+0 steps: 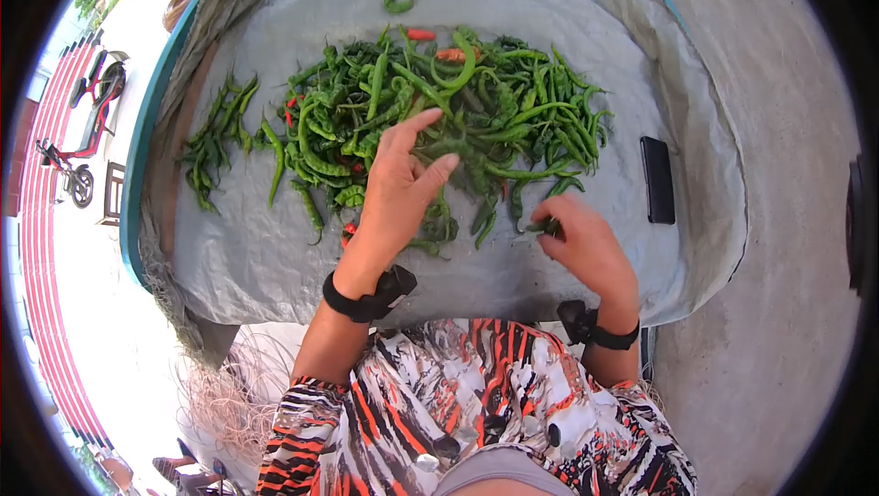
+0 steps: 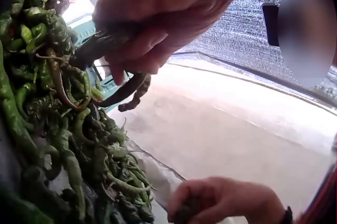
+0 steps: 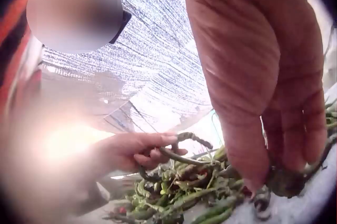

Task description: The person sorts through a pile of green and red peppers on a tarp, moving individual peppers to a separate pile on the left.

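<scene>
Outdoors, on pale concrete, a tabletop (image 1: 275, 249) stands covered with a grey woven sheet (image 1: 568, 267), and a red scooter (image 1: 87, 130) is parked far off to the left. On the sheet's left part lies a small bunch of green peppers (image 1: 215, 134), apart from the big heap of green peppers (image 1: 449, 107) in the middle, which has a few red ones mixed in. The left hand (image 1: 398, 189) reaches into the near edge of the heap; its fingers are curled round a long dark pepper (image 2: 124, 91), as both wrist views show. To its right, just beside the heap's near edge, the right hand (image 1: 586, 244) rests low on the sheet with its fingers bent round a small dark pepper (image 3: 287, 182), though the view is too blurred to say how firmly. A black phone (image 1: 656, 179) lies flat on the sheet, well to the right of the heap.
</scene>
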{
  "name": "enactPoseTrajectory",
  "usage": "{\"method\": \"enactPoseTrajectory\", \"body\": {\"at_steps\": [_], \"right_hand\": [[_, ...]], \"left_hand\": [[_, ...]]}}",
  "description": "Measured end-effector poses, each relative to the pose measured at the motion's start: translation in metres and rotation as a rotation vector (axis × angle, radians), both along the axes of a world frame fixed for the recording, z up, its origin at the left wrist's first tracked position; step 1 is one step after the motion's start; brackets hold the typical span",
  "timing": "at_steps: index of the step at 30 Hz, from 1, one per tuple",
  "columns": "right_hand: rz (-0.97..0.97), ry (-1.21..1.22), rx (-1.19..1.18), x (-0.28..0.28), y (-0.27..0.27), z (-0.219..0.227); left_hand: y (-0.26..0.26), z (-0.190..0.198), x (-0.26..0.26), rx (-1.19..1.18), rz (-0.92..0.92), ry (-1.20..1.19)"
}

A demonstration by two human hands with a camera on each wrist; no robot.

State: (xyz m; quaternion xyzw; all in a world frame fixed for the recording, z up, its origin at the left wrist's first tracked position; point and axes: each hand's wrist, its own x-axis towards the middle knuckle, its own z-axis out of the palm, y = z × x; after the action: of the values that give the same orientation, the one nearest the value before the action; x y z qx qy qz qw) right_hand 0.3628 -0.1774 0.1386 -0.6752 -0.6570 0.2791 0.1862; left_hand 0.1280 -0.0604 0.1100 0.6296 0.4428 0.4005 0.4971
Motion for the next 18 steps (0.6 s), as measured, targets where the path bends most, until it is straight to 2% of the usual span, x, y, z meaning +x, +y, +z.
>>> {"method": "enactPoseTrajectory", "body": {"at_steps": [2, 4, 5, 6, 10, 12, 15, 18], "right_hand": [[-0.051, 0.140, 0.075, -0.001, 0.013, 0.013], [-0.231, 0.230, 0.311, -0.014, 0.025, 0.023], [-0.320, 0.276, 0.427, -0.021, 0.029, 0.028], [-0.387, 0.253, 0.439, -0.025, 0.030, 0.033], [-0.215, -0.021, 0.192, -0.014, 0.027, -0.008], [-0.193, -0.162, 0.005, -0.020, 0.022, -0.026], [-0.200, -0.267, 0.049, -0.023, 0.018, -0.055], [-0.207, -0.240, 0.044, -0.022, 0.022, -0.063]], "left_hand": [[-0.003, -0.001, -0.003, 0.188, 0.105, 0.135], [-0.006, -0.002, -0.011, 0.307, 0.125, 0.289], [-0.009, -0.001, -0.019, 0.303, 0.084, 0.344], [-0.014, -0.001, -0.026, 0.297, 0.042, 0.400], [-0.042, -0.003, -0.037, 0.189, -0.183, 0.748], [-0.048, -0.014, -0.033, 0.194, -0.182, 0.750], [-0.052, -0.032, -0.025, 0.220, -0.208, 0.773], [-0.053, -0.032, -0.017, 0.243, -0.275, 0.802]]}}
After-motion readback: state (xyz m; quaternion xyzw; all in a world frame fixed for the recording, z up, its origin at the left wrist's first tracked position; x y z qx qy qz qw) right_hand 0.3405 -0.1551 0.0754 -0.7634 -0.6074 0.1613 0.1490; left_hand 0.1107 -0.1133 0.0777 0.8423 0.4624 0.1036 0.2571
